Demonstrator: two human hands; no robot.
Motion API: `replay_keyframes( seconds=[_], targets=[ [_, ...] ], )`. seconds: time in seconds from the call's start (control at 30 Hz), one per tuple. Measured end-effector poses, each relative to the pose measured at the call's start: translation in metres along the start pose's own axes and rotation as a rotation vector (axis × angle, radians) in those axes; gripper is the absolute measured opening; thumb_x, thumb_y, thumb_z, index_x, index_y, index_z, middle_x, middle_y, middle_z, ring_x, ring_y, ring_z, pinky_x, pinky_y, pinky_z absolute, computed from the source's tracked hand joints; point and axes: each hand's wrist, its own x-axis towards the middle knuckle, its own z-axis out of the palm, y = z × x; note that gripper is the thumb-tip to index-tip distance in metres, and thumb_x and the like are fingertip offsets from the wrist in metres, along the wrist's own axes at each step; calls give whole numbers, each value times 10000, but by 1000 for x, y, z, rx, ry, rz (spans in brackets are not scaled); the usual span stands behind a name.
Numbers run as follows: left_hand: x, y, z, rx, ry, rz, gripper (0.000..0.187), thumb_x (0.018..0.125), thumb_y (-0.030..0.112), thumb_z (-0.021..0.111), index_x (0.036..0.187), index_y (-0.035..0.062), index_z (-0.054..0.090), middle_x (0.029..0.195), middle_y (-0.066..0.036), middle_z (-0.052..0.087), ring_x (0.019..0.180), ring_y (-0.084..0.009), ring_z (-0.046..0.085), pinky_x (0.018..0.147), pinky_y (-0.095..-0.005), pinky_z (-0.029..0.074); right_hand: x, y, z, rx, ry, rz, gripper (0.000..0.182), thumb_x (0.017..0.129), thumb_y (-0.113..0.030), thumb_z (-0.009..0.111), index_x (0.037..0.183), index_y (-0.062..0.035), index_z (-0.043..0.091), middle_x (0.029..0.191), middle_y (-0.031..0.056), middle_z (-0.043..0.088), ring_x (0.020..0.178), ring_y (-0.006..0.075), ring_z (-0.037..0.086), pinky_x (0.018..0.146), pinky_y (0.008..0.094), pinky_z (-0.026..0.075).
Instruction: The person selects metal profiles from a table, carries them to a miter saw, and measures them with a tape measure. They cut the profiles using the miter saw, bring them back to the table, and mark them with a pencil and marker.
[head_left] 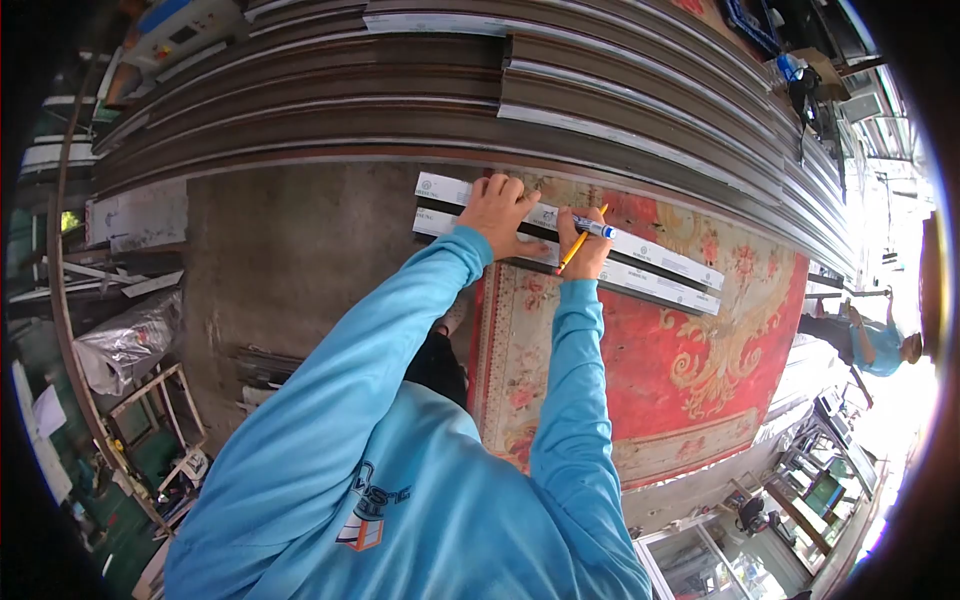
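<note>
Two long strips with white printed film, an upper strip [660,262] and a lower strip [655,287], lie side by side over a red patterned carpet, a dark gap between them. My left hand [497,215] presses on them near their left part, fingers on the upper strip and thumb stretched toward the right, nothing gripped. In my right hand [583,243], just to the right, are a blue and white marker [594,227] and a yellow pencil [582,243], held against each other across the fingers. The pencil point angles down to the left.
Long brown metal profiles [400,100] are stacked across the far side. The red carpet [650,360] spreads under the strips, beside bare grey floor [290,250]. A silver wrapped bundle [135,340] lies at left. Another person [877,342] in blue is at far right.
</note>
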Motion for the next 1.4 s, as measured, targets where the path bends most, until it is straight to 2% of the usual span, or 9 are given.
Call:
replay_keyframes(
  seconds=[0.1, 0.2, 0.5, 0.67, 0.77, 0.9, 0.93, 1.23, 1.4],
  targets=[
    [0, 0, 1, 6, -6, 1, 854, 632, 633, 735, 1293, 127, 544, 1096, -96, 486, 1112, -281, 400, 961, -460, 316, -1, -7, -5, -88, -113, 40, 224, 775, -208, 726, 785, 1, 645, 687, 101, 631, 641, 139, 571, 606, 302, 468],
    [0, 0, -2, 5, -14, 1, 854, 640, 635, 731, 1295, 121, 542, 1100, -102, 484, 1115, -285, 399, 964, -458, 315, 2, -6, -3, -39, 25, -12, 195, 769, -182, 709, 777, -1, 638, 639, 103, 627, 598, 143, 572, 587, 311, 475],
    [0, 2, -2, 1, -27, -8, 850, 639, 624, 740, 1292, 114, 549, 1118, -104, 482, 1125, -282, 395, 979, -446, 310, 1, -6, -7, -23, -58, 7, 210, 772, -182, 708, 768, 12, 629, 643, 108, 631, 601, 147, 579, 589, 313, 479],
    [1, 2, -2, 3, -31, -14, 867, 629, 627, 746, 1298, 113, 547, 1119, -103, 485, 1129, -278, 394, 981, -443, 309, 1, -3, -4, -16, -3, -27, 217, 776, -190, 714, 775, 13, 635, 646, 113, 635, 604, 153, 586, 595, 313, 484],
    [0, 2, -1, 14, -2, 1, 824, 667, 628, 718, 1288, 110, 555, 1104, -107, 483, 1112, -284, 398, 975, -443, 312, 1, 3, -12, -39, 46, -40, 223, 781, -196, 718, 782, 12, 640, 651, 114, 638, 608, 154, 589, 595, 310, 485],
    [-1, -3, 9, 44, 85, 35, 591, 821, 530, 608, 1241, 114, 596, 1070, -102, 492, 1070, -283, 419, 941, -448, 335, -14, -2, -26, -9, 0, 79, 218, 787, -200, 720, 797, 7, 651, 664, 103, 643, 621, 149, 590, 596, 296, 479],
    [0, -3, 13, 73, 121, 44, 516, 866, 487, 570, 1223, 117, 610, 1060, -98, 496, 1056, -281, 426, 929, -448, 343, -21, -4, -28, -17, -13, 32, 212, 791, -194, 721, 804, 7, 654, 676, 92, 646, 631, 140, 588, 599, 287, 475],
    [1, -1, 14, 91, 150, 35, 453, 876, 451, 557, 1197, 140, 627, 1015, -81, 517, 1036, -274, 451, 903, -443, 357, -47, -2, -21, 61, -79, 66, 176, 778, -172, 733, 805, -12, 663, 671, 73, 648, 622, 117, 585, 596, 286, 480],
    [1, -1, 14, 123, 135, 33, 467, 878, 458, 556, 1211, 139, 624, 1025, -88, 511, 1042, -274, 447, 903, -447, 358, -47, -5, -26, -43, -91, 58, 161, 778, -156, 729, 776, -11, 660, 660, 70, 645, 612, 120, 581, 591, 283, 479]
  ],
)
